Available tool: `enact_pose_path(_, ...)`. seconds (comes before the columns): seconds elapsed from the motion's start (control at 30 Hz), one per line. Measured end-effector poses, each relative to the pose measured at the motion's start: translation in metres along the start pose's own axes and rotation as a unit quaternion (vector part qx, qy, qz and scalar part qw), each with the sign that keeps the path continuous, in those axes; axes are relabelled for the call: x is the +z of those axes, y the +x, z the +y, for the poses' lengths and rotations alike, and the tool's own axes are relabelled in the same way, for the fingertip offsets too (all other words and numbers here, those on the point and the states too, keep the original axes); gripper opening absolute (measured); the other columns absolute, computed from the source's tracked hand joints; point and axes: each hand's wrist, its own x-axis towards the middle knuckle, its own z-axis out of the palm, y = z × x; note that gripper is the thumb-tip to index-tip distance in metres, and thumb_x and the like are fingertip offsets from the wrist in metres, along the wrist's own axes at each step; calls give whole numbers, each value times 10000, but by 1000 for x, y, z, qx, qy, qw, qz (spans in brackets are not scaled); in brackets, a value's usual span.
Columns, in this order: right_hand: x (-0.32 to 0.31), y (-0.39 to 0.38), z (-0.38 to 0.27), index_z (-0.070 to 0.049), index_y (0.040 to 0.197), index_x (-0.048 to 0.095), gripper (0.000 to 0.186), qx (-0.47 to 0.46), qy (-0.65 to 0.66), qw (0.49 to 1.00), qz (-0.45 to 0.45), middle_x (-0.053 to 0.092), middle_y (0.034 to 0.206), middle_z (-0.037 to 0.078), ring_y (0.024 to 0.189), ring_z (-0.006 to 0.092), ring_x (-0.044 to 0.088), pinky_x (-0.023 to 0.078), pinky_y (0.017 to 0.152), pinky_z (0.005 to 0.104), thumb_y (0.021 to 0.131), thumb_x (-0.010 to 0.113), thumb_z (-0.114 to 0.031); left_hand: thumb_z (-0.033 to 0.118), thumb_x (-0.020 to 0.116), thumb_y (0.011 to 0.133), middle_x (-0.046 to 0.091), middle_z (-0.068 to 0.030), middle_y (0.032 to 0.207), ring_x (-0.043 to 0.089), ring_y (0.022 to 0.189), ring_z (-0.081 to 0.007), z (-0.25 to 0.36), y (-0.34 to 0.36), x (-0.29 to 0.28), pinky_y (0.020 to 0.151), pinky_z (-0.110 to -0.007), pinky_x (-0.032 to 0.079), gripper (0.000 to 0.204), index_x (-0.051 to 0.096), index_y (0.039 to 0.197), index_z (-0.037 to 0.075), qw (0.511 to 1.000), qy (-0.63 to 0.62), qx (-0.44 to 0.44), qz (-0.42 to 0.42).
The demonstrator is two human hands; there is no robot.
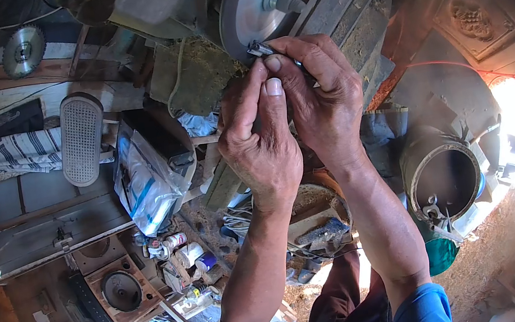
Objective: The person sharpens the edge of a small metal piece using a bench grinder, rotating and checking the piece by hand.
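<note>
My right hand (318,97) grips a small dark metal piece (258,48) with shiny edges, its thumb and index finger pressed near it. My left hand (257,134) is closed just left of the right one, its fingertips meeting the right thumb at the piece; part of what they hold is hidden. The piece's tip lies at the lower edge of a silver grinding wheel (252,0) on a central spindle, touching or very close; I cannot tell which. A dusty machine body (182,68) sits behind and below the wheel, with grey rails to its right.
Around me are a circular saw blade (23,51), a perforated oblong pad (82,138), a clear plastic bag (147,185), several cans (190,254), a round metal container (437,149), a green plastic container (443,255), a red cable (465,66) and a carved wooden panel (474,19).
</note>
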Motion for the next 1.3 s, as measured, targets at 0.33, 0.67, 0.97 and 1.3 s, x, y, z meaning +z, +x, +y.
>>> enact_pose_path(0.33,1,0,3,-11,960,698,169,-22,-2,1000,5,639,821,121,719,245,632,503,610,328,792,722,-9,111,605,955,663,-145,1063,642,989,-249,-2,0,1,843,-352,501,239,660,1160,0,1000,-3,9,3)
enact_pose_path(0.67,1,-1,1,-6,956,700,165,-4,2,1000,1,640,824,122,735,250,636,508,620,327,792,722,-11,115,598,959,666,-146,1063,644,986,-252,0,0,0,849,-352,498,236,659,1150,-9,1000,4,1,4)
enact_pose_path(0.97,0,-1,1,-5,961,701,167,-8,-1,1000,3,651,839,121,746,247,639,513,631,326,795,718,-6,123,598,961,667,-145,1059,644,994,-248,0,0,1,850,-349,499,240,661,1153,-7,1000,-2,3,9)
enact_pose_path(1.3,0,0,1,3,960,702,165,-7,1,1000,0,649,833,120,743,241,636,512,632,322,797,721,-10,129,606,960,668,-146,1043,650,981,-241,0,0,2,835,-341,506,234,671,1145,1,1000,-12,-2,15)
